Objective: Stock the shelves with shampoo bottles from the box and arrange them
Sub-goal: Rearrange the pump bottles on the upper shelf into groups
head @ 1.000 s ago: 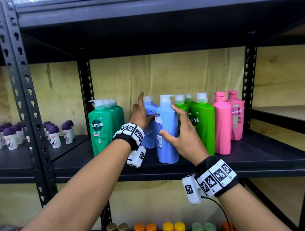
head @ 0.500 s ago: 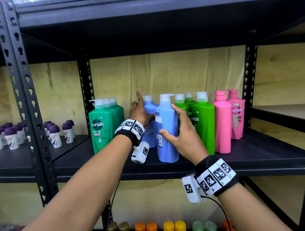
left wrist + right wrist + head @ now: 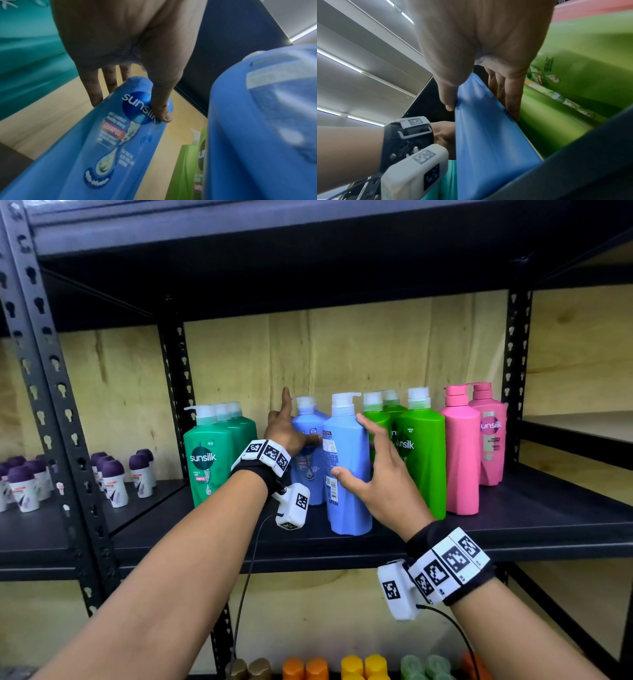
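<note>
1. Head view: the black metal shelf [image 3: 548, 529] is the largest thing, its deck running from 9 to 3 o'clock, with a plywood back panel [image 3: 342, 354] behind it. It carries the row, so bottles stand upright with pumps up.
2. Teal-green bottles [image 3: 205, 460] stand in a file at 9 o'clock of the hands, bright green bottles [image 3: 423, 460] at 3 o'clock, pink bottles [image 3: 460, 460] further toward 3. Grouping by colour seems the aim.
3. The front blue bottle [image 3: 347, 467] stands at the centre near the shelf's front edge, its back label facing out. That likely calls for turning it.
4. The rear blue bottle [image 3: 310, 446] stands just behind it toward 11 o'clock, logo facing forward.
5. The right hand [image 3: 380, 474] cups the front blue bottle, thumb on the near face and fingers [image 3: 511, 102] slipped between it and the green neighbour, loosely curved around its edge, probably to steer it into line.
6. The left hand [image 3: 286, 429] holds the rear blue bottle, thumb [image 3: 161, 106] pressed on the logo, other fingers behind its far side, the index pointing up toward 12. This looks like steadying it while its mate is adjusted.
7. Small purple-capped bottles [image 3: 113, 477] stand in the next bay at 9 o'clock.
8. The box is not in view.
</note>
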